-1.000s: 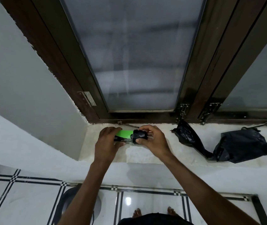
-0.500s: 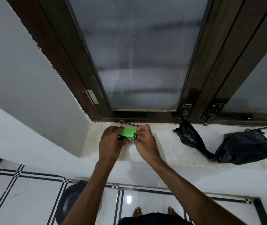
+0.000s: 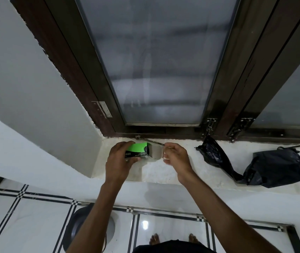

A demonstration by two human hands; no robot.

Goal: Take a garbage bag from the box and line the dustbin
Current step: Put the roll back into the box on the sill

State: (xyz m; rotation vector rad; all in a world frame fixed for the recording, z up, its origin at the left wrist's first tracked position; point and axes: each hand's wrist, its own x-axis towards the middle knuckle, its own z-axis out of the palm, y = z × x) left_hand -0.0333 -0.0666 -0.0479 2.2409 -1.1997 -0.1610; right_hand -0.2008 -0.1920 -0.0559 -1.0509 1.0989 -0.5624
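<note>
A tall frosted-glass window pane (image 3: 156,66) in a dark brown wooden frame (image 3: 67,70) fills the upper view, its glass cloudy and faintly streaked. Directly below the frame runs a white stone sill (image 3: 173,172) with a rough, speckled surface, and everything else is placed from that sill. Below its front edge lies a glossy white tiled floor (image 3: 171,232) crossed by thin black lines. On the floor, under the sill's left part, stands a round dark dustbin (image 3: 76,227); only part of its curved rim shows behind the left forearm.

On the sill's right end sits a crumpled black plastic bag (image 3: 278,167), soft and wrinkled, with a narrower twisted tail reaching leftwards along the sill towards the window frame.

Above the sill's left part, the left hand (image 3: 118,161) is curled around a small rectangular cardboard box printed in bright green and black (image 3: 138,152), fingers over its top and thumb beneath, gripping it firmly. The box's right end is open, showing plain grey-brown card inside. Just right of it, the right hand (image 3: 177,157) has its fingertips (image 3: 164,154) pinched closed on the open end flap of the box; whether any bag is between them cannot be told. A thin metal window stay (image 3: 153,141) lies on the sill just behind the box.
</note>
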